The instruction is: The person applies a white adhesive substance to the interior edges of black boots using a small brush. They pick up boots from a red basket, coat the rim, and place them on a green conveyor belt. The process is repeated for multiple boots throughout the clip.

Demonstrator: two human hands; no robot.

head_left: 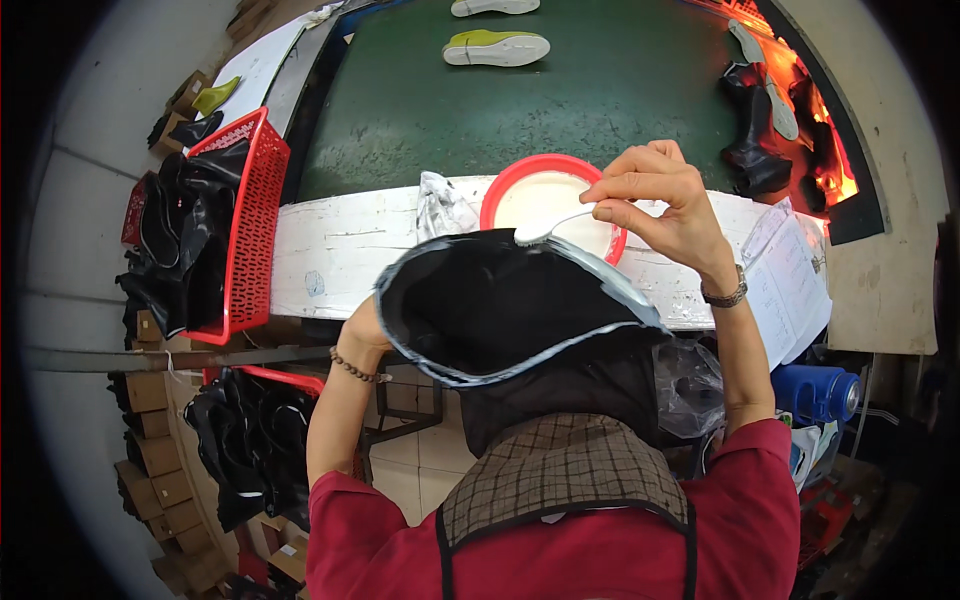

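My left hand [366, 326] grips a black boot upper [460, 310] from its left side, with the fingers hidden behind it. The upper's wide opening faces up at me, and a pale band runs around its edge. Between thumb and fingers, my right hand [655, 205] pinches a small white brush [535, 234]. The brush head rests on the far edge of the upper. Just beyond stands a red bowl [489, 205] of cream-white liquid, partly covered by the upper and my right hand.
A white bench top [340, 250] borders a green conveyor belt [400, 130] carrying pale-soled yellow shoes [497, 48]. Black boots [752, 130] lie by a glowing heater at right. Red baskets [262, 225] of black uppers stand left. A crumpled cloth [443, 205] and a blue flask [815, 392] are nearby.
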